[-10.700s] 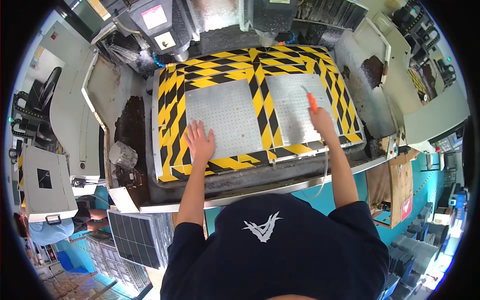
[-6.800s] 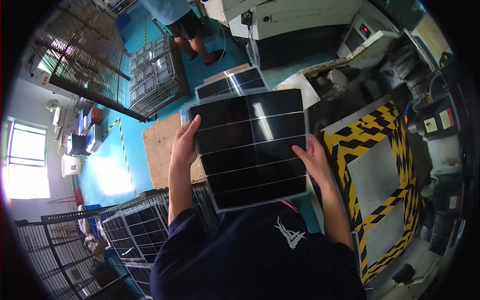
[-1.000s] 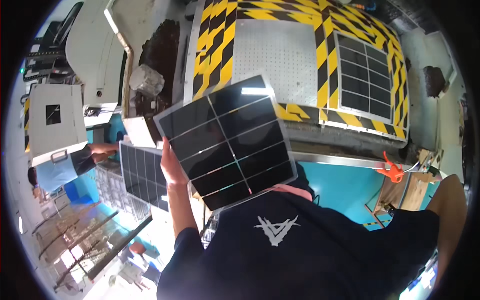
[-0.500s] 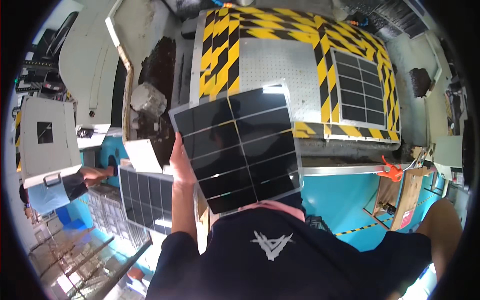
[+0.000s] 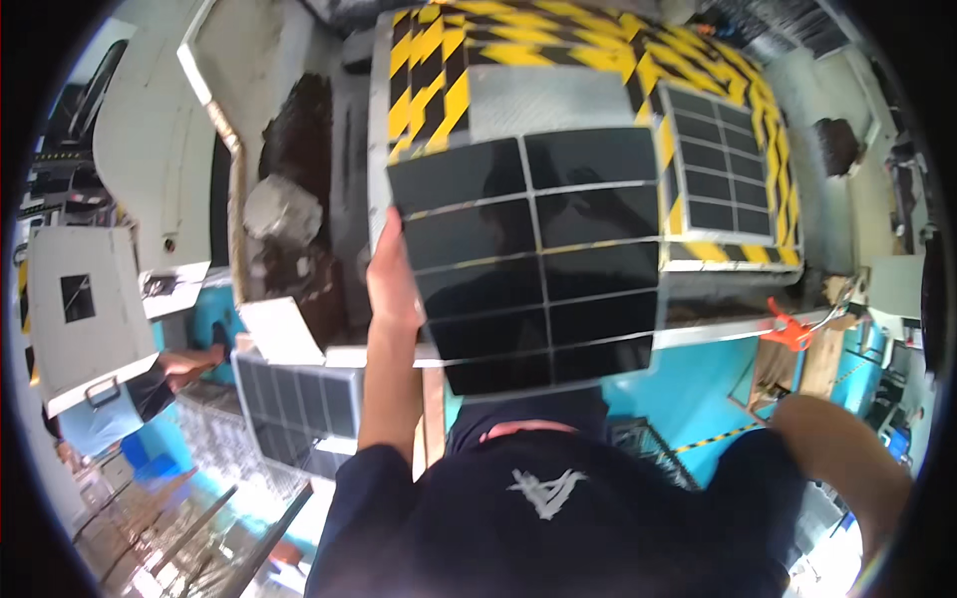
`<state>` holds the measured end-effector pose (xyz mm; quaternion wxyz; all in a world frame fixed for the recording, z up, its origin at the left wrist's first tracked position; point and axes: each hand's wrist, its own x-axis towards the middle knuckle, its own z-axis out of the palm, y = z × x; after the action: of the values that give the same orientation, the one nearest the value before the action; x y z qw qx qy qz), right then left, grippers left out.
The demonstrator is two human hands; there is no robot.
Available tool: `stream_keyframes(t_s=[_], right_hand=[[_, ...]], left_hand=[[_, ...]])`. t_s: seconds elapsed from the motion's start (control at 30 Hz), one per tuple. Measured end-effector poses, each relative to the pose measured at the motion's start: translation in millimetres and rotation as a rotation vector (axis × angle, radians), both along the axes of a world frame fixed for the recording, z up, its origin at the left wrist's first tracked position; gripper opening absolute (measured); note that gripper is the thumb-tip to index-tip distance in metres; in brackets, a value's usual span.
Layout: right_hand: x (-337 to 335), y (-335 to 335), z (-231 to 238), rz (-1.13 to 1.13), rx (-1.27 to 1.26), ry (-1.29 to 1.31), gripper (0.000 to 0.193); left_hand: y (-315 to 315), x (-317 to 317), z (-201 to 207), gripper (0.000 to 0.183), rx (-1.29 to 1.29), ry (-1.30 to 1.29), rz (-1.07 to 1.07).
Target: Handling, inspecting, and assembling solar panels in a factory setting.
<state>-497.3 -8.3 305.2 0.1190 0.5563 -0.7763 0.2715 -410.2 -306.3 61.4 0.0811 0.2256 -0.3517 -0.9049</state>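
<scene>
My left hand (image 5: pixel 395 274) grips the left edge of a black solar panel (image 5: pixel 488 299), a sheet divided into dark cells by pale lines. The panel is tilted up in front of my chest, and its glossy face shows reflections. Behind it lies a bed (image 5: pixel 528 95) with a perforated metal middle and yellow-black striped tape around it; the panel hides its near part. On the bed's right side rests a second solar panel (image 5: pixel 720 164). My right arm is bent out at the right, and its hand is out of the picture.
An orange spray gun (image 5: pixel 790 327) hangs at the bench's right front, above a wooden box (image 5: pixel 819 367). More dark panels (image 5: pixel 297 399) are stacked at lower left. A white box with a handle (image 5: pixel 85 309) stands far left, beside another person's legs (image 5: pixel 189 361).
The held panel has moved right and turned more level, covering more of the perforated bed. My left hand moved right with it. My right elbow has shifted inward.
</scene>
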Motion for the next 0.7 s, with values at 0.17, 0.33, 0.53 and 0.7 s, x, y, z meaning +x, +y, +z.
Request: stream_keyframes(t_s=[0.17, 0.33, 0.53, 0.7], right_hand=[[-68.1, 24.6, -122.7, -0.764, -0.273, -0.643, 0.041], [-74.9, 36.3, -262.3, -0.561, -0.488, -1.425, 0.041], [-133.7, 32.9, -320.2, -0.573, -0.555, -1.566, 0.03], [-187.6, 35.4, -329.3, -0.63, -0.572, -1.36, 0.024]], left_hand=[[-6.5, -29.7, -12.5, 0.059, 0.113, -0.001, 0.002], [-16.0, -74.0, -29.5, 0.061, -0.15, -0.123, 0.025], [-18.1, -123.5, -47.5, 0.072, -0.067, -0.164, -0.208], [-21.0, -138.0, -86.0, 0.07, -0.327, -0.404, -0.409]])
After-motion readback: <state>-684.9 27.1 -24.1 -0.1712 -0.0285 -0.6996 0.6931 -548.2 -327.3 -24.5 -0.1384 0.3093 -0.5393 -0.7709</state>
